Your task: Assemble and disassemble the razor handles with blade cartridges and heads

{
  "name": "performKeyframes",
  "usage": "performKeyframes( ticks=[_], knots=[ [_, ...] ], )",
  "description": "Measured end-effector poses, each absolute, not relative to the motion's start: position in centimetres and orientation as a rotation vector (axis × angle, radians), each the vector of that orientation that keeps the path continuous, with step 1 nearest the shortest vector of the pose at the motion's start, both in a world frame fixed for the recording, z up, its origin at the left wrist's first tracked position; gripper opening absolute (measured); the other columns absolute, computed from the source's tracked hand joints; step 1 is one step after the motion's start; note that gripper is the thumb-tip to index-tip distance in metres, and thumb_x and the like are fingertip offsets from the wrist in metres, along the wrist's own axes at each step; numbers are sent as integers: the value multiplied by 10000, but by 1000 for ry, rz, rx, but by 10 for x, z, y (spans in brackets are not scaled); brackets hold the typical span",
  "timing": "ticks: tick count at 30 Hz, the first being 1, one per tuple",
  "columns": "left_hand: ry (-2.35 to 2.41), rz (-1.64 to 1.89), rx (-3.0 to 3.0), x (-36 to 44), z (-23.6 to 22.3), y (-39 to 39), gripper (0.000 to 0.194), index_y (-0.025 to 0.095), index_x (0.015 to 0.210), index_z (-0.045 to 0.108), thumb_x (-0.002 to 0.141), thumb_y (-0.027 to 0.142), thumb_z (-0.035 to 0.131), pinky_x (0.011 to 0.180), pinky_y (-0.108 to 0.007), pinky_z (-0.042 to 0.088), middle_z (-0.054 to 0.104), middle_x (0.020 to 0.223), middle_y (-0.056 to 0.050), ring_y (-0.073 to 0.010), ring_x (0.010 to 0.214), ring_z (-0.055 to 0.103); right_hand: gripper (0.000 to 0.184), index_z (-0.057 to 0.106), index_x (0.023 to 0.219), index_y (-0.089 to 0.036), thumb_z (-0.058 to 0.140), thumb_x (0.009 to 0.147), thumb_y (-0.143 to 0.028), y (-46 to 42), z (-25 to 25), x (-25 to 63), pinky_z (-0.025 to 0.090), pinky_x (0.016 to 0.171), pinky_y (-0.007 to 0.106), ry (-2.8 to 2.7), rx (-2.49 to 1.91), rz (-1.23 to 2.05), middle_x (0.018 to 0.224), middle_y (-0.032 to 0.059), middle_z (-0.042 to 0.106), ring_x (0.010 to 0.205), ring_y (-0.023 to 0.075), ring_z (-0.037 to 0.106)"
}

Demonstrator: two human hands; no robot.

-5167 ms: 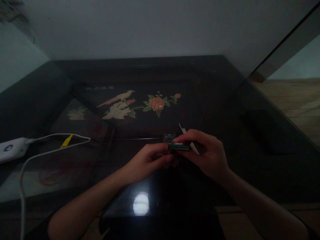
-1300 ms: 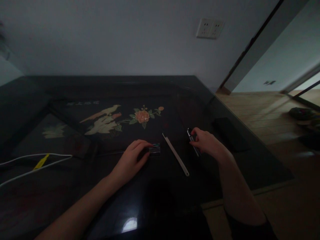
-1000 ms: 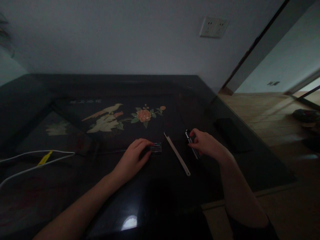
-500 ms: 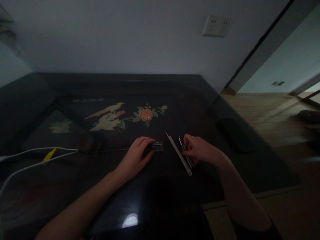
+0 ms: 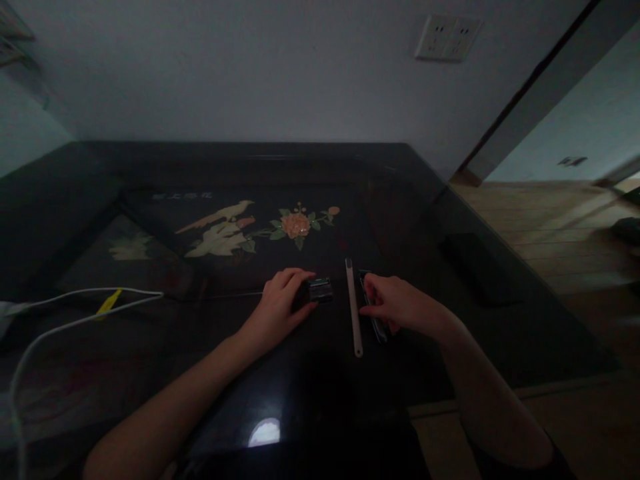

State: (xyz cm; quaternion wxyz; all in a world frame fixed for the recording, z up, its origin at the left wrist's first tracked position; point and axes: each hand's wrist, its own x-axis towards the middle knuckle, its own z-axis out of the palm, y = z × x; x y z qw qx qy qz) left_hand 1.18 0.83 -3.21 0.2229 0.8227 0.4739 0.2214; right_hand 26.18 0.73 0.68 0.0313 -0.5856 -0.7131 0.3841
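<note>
The scene is dim. My left hand (image 5: pixel 280 307) lies on the dark glass table (image 5: pixel 150 373), fingertips closed on a small green-edged block (image 5: pixel 321 290). Just right of it a slim white stick (image 5: pixel 353 308) lies pointing away from me. My right hand (image 5: pixel 400 307) rests beside that stick, fingers curled over a thin dark bar-shaped tool (image 5: pixel 375 313) that lies flat on the table next to the stick. Part of the dark tool is hidden under the fingers.
A bird-and-flower inlay (image 5: pixel 260 223) shows under the glass. White cables with a yellow tag (image 5: pixel 107 303) run at the left. A dark flat object (image 5: pixel 473 267) lies near the right table edge. Wall sockets (image 5: pixel 447 28) are above; wooden floor (image 5: pixel 565 220) lies right.
My right hand brought the dark tool leftward from farther right and set it beside the white stick, which now lies straighter. My left hand stayed on the small block.
</note>
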Motion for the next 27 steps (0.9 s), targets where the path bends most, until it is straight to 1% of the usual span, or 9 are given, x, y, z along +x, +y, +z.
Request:
performKeyframes(
  ticks=[7, 9, 12, 15, 17, 20, 22, 24, 27],
  knots=[
    [1370, 583, 2394, 14, -39, 10, 557, 218, 1292, 482, 788, 309, 700, 913, -452, 407, 556, 1244, -95, -285, 1137, 488, 196, 481, 763, -202, 603, 846, -331, 11, 11, 269, 376, 411, 221, -2129, -1823, 1127, 563, -27, 596, 400, 121, 563],
    [1368, 589, 2404, 15, -39, 10, 522, 212, 1272, 505, 795, 304, 695, 904, -453, 415, 567, 1213, -94, -282, 1113, 499, 167, 515, 767, -194, 601, 852, -308, 12, 12, 266, 380, 443, 224, -2120, -1782, 1017, 564, -26, 589, 433, 117, 560],
    [1321, 614, 2389, 16, -36, 8, 447, 192, 1211, 554, 795, 274, 695, 908, -455, 435, 576, 1163, -92, -270, 1075, 515, 126, 563, 799, -192, 615, 856, -291, 13, 12, 256, 395, 517, 228, -2099, -1563, 822, 612, -28, 586, 535, 119, 572],
    [1255, 682, 2335, 15, -29, 4, 426, 181, 1187, 562, 788, 244, 698, 945, -443, 451, 565, 1157, -96, -258, 1085, 523, 103, 586, 893, -197, 626, 864, -288, 12, 7, 244, 422, 572, 233, -2067, -1363, 765, 704, -21, 598, 607, 121, 575],
    [1218, 741, 2294, 13, -23, 1, 427, 180, 1199, 550, 798, 235, 686, 964, -423, 462, 548, 1174, -102, -246, 1105, 530, 184, 590, 992, -196, 661, 844, -279, 11, 4, 238, 441, 588, 240, -2078, -1306, 748, 776, -9, 599, 611, 118, 557],
    [1196, 829, 2281, 10, -14, -1, 444, 177, 1233, 529, 812, 209, 665, 975, -405, 473, 529, 1200, -108, -234, 1125, 535, 447, 541, 1183, -205, 735, 786, -274, 9, 2, 232, 474, 613, 261, -2141, -1239, 764, 931, 26, 604, 643, 124, 556],
    [1198, 868, 2300, 7, -10, -1, 471, 185, 1258, 518, 809, 188, 664, 984, -404, 473, 527, 1210, -105, -231, 1133, 535, 587, 492, 1271, -225, 768, 755, -276, 8, 2, 231, 495, 649, 282, -2185, -1195, 768, 1022, 50, 598, 710, 145, 577],
    [1203, 894, 2314, 6, -8, -1, 499, 197, 1274, 509, 803, 175, 672, 983, -406, 477, 530, 1216, -100, -229, 1134, 536, 643, 474, 1299, -237, 785, 737, -276, 8, 2, 230, 506, 685, 302, -2213, -1168, 741, 1056, 61, 592, 764, 165, 585],
    [1179, 937, 2325, 7, -8, -2, 477, 201, 1255, 520, 804, 182, 677, 972, -409, 486, 544, 1205, -99, -228, 1118, 547, 601, 502, 1262, -229, 788, 735, -254, 7, 3, 229, 509, 727, 319, -2215, -1155, 702, 1049, 59, 597, 800, 177, 588]
  ],
)
